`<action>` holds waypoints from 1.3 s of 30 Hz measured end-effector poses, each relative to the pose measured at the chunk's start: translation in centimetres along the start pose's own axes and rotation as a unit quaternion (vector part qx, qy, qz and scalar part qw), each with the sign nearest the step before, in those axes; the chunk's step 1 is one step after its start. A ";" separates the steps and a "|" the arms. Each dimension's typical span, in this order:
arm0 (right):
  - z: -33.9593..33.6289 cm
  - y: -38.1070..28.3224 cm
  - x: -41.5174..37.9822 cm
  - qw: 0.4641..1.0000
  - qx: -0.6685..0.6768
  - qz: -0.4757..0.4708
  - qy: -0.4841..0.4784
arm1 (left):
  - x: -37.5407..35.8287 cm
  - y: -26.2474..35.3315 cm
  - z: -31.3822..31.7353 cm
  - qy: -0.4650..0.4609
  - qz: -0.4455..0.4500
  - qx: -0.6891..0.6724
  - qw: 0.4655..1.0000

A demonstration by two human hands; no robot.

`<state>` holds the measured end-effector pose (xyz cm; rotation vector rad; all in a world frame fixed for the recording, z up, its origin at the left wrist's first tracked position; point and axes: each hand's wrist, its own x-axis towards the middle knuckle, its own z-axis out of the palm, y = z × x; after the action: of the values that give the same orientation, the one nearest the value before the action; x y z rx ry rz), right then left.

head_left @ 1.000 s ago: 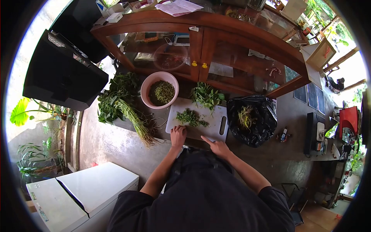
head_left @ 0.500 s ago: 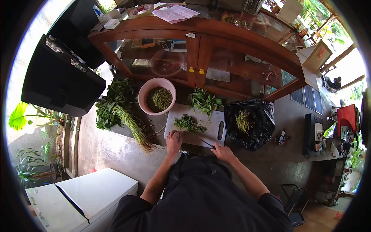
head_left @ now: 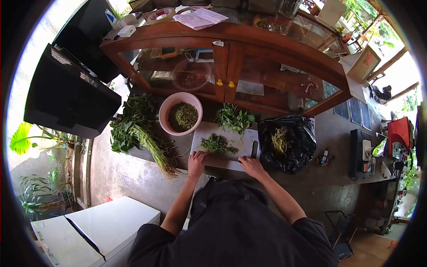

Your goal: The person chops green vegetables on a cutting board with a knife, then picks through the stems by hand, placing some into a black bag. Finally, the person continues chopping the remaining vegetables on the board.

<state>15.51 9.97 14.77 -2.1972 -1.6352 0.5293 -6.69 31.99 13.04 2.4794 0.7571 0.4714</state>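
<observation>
Pink bowl (head_left: pixel 165 116) holds chopped greens (head_left: pixel 183 116), black bag (head_left: pixel 297 147) roots (head_left: pixel 279 139); hands' grip on cutting board (head_left: pixel 242 142) unclear.

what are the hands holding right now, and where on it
Cannot be told for sure. The left hand rests at the cutting board's near-left edge by the chopped greens. The right hand is curled at the near edge; no knife shows.

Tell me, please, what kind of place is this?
Probably a rustic, open-air home kitchen: a cutting board with chopped greens, a pink bowl, a wooden cabinet, and garden plants beside it.
</observation>
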 end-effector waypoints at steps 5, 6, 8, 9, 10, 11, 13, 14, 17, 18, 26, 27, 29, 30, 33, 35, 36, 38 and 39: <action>-0.2 0.8 2.0 1.000 -0.017 0.023 0.008 | 2.1 -0.4 0.1 0.012 -0.005 0.020 1.000; -0.6 0.6 2.3 0.999 -0.018 0.025 0.010 | 2.5 -0.4 -0.1 0.019 0.002 0.029 0.999; -1.3 0.0 2.7 0.999 -0.018 0.049 0.002 | 3.1 -0.2 -0.2 0.025 0.009 0.037 0.999; -1.2 0.2 2.8 0.999 -0.018 0.051 0.003 | 3.3 -0.2 -0.2 0.021 0.003 0.034 0.999; -1.1 0.4 3.0 0.999 -0.011 0.049 0.013 | 3.4 -0.1 -0.3 0.017 -0.004 0.031 0.999; -1.0 0.5 3.0 0.999 -0.003 0.046 0.023 | 3.4 0.0 -0.4 0.016 -0.003 0.030 0.999; -0.6 0.9 2.9 0.998 0.008 0.027 0.050 | 3.5 -0.2 -0.2 0.019 -0.003 0.030 0.999; -0.4 1.1 2.9 0.997 0.018 0.007 0.076 | 3.5 -0.2 -0.1 0.019 -0.002 0.029 0.999; -1.1 0.1 2.1 0.994 0.006 0.014 0.108 | 3.4 -0.2 0.2 0.040 -0.016 -0.022 0.999; -0.9 0.0 1.8 0.994 0.006 0.015 0.109 | 3.5 0.4 0.2 0.065 -0.044 -0.051 0.996; -1.9 -1.6 -0.7 0.923 0.232 0.285 0.117 | 5.6 3.5 1.5 0.080 -0.120 -0.197 0.970; -1.6 -1.4 -0.9 0.922 0.232 0.287 0.120 | 5.9 3.7 1.8 0.073 -0.106 -0.203 0.971; -1.4 -0.7 -1.4 0.920 0.190 0.311 0.146 | 6.4 4.2 2.4 0.065 -0.088 -0.210 0.972; -0.6 0.0 -1.7 0.919 0.190 0.313 0.149 | 6.7 4.5 2.5 0.056 -0.075 -0.209 0.973; 1.4 2.0 -2.1 0.905 0.150 0.346 0.196 | 7.3 5.1 3.1 0.028 -0.067 -0.213 0.974; 1.6 2.7 -2.1 0.896 0.128 0.384 0.180 | 7.6 5.4 3.6 0.007 -0.072 -0.219 0.973; 1.6 2.8 -2.1 0.895 0.128 0.387 0.182 | 7.7 5.6 3.7 0.002 -0.068 -0.210 0.975; 1.7 3.0 -2.1 0.889 0.115 0.394 0.202 | 8.0 6.0 3.9 -0.004 -0.062 -0.202 0.977; 1.7 3.0 -2.0 0.888 0.115 0.396 0.204 | 8.1 6.1 4.0 -0.019 -0.072 -0.207 0.976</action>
<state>16.68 7.35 12.01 -2.4958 -0.3959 0.3829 4.09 30.97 14.60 2.0269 0.7320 0.4726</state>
